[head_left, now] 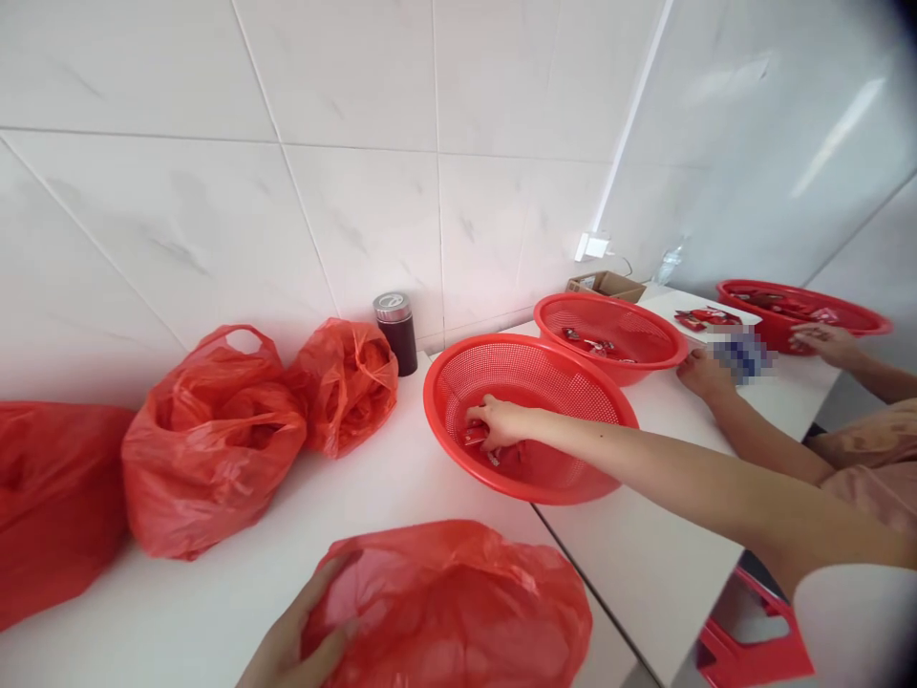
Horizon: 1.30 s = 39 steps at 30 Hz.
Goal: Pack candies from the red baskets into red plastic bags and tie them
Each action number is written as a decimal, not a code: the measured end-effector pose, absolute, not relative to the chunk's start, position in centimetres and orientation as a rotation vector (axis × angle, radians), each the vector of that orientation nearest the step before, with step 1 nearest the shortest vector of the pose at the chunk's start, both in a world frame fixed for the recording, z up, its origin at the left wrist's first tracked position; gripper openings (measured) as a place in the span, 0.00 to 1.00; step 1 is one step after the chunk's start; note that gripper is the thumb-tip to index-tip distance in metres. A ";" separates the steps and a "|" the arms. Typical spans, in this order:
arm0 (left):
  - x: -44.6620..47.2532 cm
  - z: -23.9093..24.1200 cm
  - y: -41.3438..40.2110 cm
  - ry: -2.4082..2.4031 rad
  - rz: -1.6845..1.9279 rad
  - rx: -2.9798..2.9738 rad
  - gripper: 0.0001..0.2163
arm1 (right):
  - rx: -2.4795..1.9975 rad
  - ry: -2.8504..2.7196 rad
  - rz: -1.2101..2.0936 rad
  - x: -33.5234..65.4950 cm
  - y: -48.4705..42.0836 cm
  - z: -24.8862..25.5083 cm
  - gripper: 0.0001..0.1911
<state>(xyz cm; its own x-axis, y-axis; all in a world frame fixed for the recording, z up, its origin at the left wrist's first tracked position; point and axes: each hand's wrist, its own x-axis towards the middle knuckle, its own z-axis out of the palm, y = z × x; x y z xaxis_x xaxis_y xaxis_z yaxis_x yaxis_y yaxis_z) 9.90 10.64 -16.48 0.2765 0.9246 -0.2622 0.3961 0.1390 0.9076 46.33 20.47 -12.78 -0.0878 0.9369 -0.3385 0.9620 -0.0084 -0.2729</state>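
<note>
My left hand (305,626) is closed on the rim of a red plastic bag (458,602), thumb on the near side and fingers behind the film. The bag's mouth is spread wide above the table. My right hand (498,422) reaches down into the nearer red mesh basket (444,382). Its curled fingers close on small red packets (474,436) at the bottom; their exact kind is too small to tell. More red and silvery pieces lie beneath the palm, partly hidden.
Full red bags (215,449) line the left, beside a dark flask (396,334). Behind is a second red basket (673,355). At right, a co-worker's hands (708,376) are near red packets (709,318) and a third basket (870,320). A red stool (759,659) stands below the table.
</note>
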 end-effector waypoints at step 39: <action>11.5 -13.2 8.3 1.193 0.674 1.260 0.33 | 2.315 2.145 -0.771 48.6 19.5 -10.8 0.07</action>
<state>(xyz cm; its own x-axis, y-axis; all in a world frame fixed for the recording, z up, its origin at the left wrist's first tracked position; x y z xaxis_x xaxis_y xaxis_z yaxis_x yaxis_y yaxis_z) 11.54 8.27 -13.23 0.3028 0.9052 -0.2983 0.2114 0.2414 0.9471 48.61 19.54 -10.83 0.0184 0.9636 -0.2668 0.9129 -0.1250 -0.3887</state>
